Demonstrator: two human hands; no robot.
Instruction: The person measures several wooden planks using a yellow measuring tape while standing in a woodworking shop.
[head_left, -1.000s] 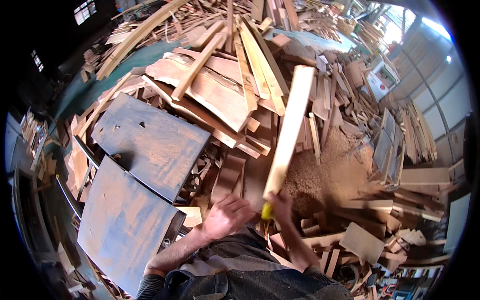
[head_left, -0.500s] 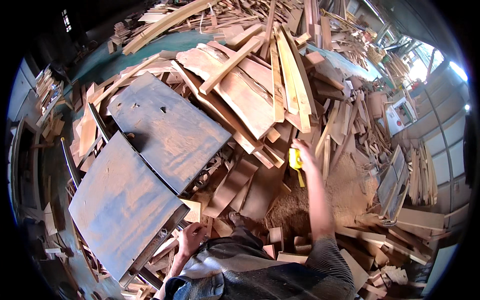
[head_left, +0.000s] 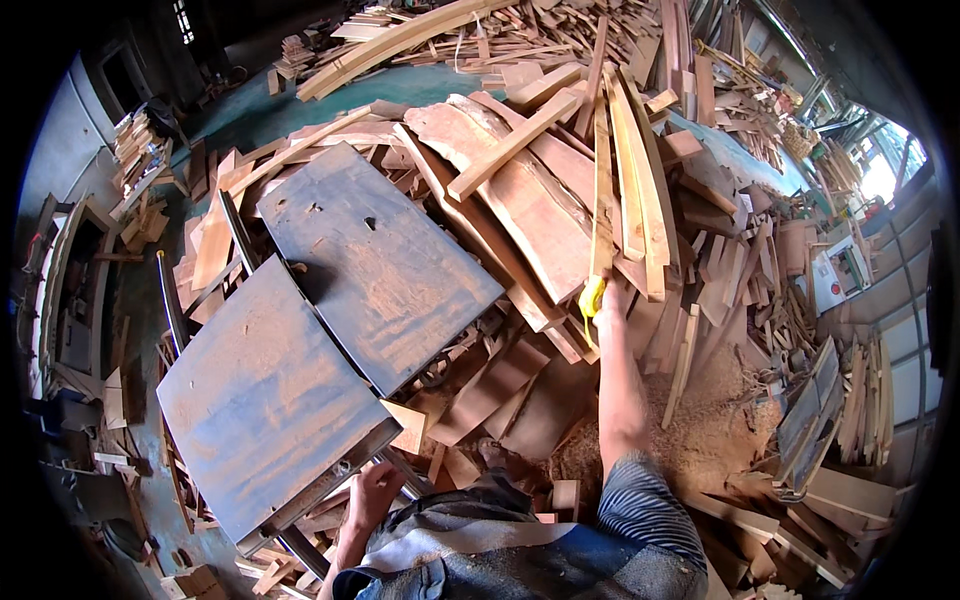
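Observation:
My right hand (head_left: 614, 302) is stretched forward and closed around a yellow tape measure (head_left: 592, 296). A yellow strap or piece of tape dangles below the case. The case is at the near end of a long narrow plank (head_left: 602, 190), which lies on the wood pile; whether they touch I cannot tell. My left hand (head_left: 374, 488) is low, its fingers curled in a loose fist with nothing visible in them. It is beside the near corner of a grey metal machine table (head_left: 270, 390) dusted with sawdust.
A second grey table top (head_left: 380, 270) adjoins the first across a narrow gap. Wide boards (head_left: 500, 200) and pale planks (head_left: 640, 190) are heaped ahead. Sawdust (head_left: 715, 415) covers the ground at right, with offcuts (head_left: 735, 520) around my feet.
The view has shifted, so the machine tables and pile appear further right. My right hand has brought the tape measure left to the narrow plank's end. My left hand's fingers have curled tighter.

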